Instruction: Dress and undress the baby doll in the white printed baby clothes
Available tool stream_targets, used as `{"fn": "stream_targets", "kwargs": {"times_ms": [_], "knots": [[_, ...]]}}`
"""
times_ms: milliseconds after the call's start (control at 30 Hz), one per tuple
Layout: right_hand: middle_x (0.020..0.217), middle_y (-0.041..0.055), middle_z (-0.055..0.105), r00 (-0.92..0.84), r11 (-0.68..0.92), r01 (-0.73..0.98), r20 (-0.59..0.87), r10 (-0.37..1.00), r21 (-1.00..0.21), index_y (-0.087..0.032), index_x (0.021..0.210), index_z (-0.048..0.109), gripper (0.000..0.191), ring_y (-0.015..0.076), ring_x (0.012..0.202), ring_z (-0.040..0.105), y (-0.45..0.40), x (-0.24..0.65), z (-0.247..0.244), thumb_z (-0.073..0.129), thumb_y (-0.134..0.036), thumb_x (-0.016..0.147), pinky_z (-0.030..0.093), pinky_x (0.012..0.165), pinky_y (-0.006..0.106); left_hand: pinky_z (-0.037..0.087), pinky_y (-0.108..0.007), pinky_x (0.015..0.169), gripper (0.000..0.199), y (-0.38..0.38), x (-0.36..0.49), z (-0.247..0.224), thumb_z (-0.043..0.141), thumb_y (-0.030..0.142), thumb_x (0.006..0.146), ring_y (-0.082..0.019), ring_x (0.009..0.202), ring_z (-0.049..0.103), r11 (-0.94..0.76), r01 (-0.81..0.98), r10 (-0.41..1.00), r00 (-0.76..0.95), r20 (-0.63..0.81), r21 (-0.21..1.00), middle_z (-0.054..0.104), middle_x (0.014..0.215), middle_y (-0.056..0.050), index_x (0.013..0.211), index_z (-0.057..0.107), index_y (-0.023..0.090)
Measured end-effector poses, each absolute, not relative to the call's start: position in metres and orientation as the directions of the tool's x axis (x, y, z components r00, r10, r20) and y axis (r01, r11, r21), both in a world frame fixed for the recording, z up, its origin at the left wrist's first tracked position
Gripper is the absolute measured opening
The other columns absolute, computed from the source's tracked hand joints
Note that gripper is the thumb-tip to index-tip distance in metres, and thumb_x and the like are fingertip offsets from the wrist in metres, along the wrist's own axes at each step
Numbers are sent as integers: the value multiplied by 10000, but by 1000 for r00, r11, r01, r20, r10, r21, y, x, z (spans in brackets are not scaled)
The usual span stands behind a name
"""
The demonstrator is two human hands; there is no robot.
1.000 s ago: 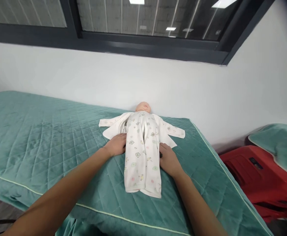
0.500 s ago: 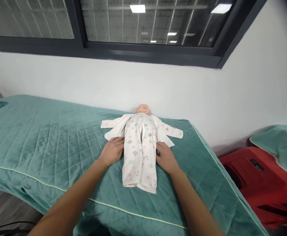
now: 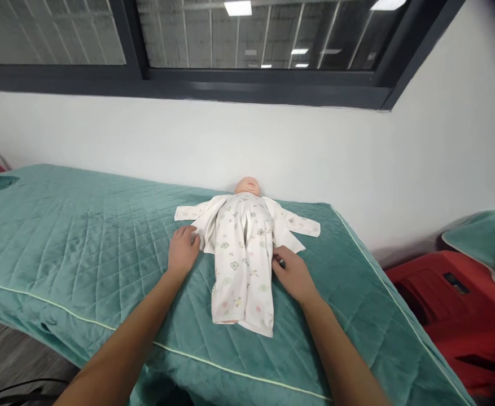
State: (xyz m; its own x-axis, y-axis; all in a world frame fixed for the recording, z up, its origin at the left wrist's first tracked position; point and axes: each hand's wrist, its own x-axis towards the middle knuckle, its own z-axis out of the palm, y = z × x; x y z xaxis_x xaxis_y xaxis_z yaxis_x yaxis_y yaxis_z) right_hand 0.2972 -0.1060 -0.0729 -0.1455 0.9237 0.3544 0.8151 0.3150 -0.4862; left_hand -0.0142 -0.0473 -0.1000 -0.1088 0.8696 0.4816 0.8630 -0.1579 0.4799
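A baby doll (image 3: pixel 248 185) lies on its back, its head near the wall. White patterned trousers (image 3: pixel 244 270) cover its front and legs, and a white long-sleeved top (image 3: pixel 287 223) spreads out on both sides beneath. My left hand (image 3: pixel 183 249) is closed at the top's lower left corner, fingertips pinching its edge. On the other side, my right hand (image 3: pixel 293 273) has its fingers curled against the right edge of the trousers, near the top's hem; the fingertips are partly hidden.
The doll lies on a green quilted bed cover (image 3: pixel 115 237). Behind it are a white wall (image 3: pixel 315 152) and a dark-framed window (image 3: pixel 247 87). At the right stands a red plastic object (image 3: pixel 459 304) with green fabric (image 3: pixel 488 242) on it.
My left hand has moved left and slightly up, from the trousers' edge to the top's corner, which now lies nearer the trousers. My right hand has shifted slightly right.
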Motion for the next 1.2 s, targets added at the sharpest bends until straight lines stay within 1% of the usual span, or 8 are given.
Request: {"fn": "stream_targets", "kwargs": {"times_ms": [167,333,400,467,600,733,967,1200], "knots": [[1028,116,650,345,-127,874,414,843,-468,-157,1008,626,215,270,969,579,-95,315,-75,501,-233,850,442,838,366,331,-521,1090,401,-32,-14,-101,517,359,896,-342,1279,464,179,902,883,-323,341,392,577,1328,-159,1233,592,154],[1210,201,600,421,-316,887,309,853,-336,-116,1185,603,411,377,1126,522,-77,330,-73,516,-382,883,436,883,483,301,-532,1101,395,-22,-16,-98,521,407,901,-344,1267,464,257,891,872,-380,307,374,569,1304,-174,1172,595,130],[1262,217,567,433,-310,869,291,853,-385,-123,1178,607,455,403,1184,479,-67,335,-74,567,-434,849,411,920,536,307,-515,1094,309,-18,-18,-95,509,364,910,-332,1244,485,247,884,875,-380,302,396,585,1260,-164,1100,608,141],[1234,200,577,453,-241,787,267,850,-568,-146,1024,653,379,404,1214,448,-59,339,-76,668,-410,752,352,994,566,320,-489,1085,230,-17,-20,-92,477,308,926,-317,1212,516,220,864,879,-377,293,453,617,1188,-148,1039,608,157],[943,79,657,466,-60,478,195,863,-876,-199,700,605,202,323,1083,531,-53,344,-79,733,-311,590,339,1051,499,413,-439,979,241,-18,-24,-88,397,315,975,-309,1091,601,219,797,860,-430,274,564,666,1049,-134,1043,566,157],[848,43,676,483,-10,197,88,871,-980,-202,815,635,261,253,873,616,-60,343,-73,668,-407,658,497,889,431,479,-378,769,303,-20,-28,-90,329,391,1008,-294,893,664,241,724,827,-502,254,647,689,947,-108,1115,498,162],[962,34,726,335,50,-472,-127,934,-880,-205,851,678,174,186,887,670,-68,346,-63,688,-273,691,576,797,267,485,-344,760,265,-15,-32,-96,372,425,997,-268,877,680,217,649,800,-546,248,730,695,913,-69,1070,495,201],[871,12,702,369,28,-482,-175,913,-876,-207,849,642,233,185,802,655,-48,332,-50,743,-200,639,567,728,290,486,-374,861,250,-16,-30,-94,532,348,918,-279,1019,662,179,620,815,-528,237,764,679,1167,-75,1137,512,228]]}}
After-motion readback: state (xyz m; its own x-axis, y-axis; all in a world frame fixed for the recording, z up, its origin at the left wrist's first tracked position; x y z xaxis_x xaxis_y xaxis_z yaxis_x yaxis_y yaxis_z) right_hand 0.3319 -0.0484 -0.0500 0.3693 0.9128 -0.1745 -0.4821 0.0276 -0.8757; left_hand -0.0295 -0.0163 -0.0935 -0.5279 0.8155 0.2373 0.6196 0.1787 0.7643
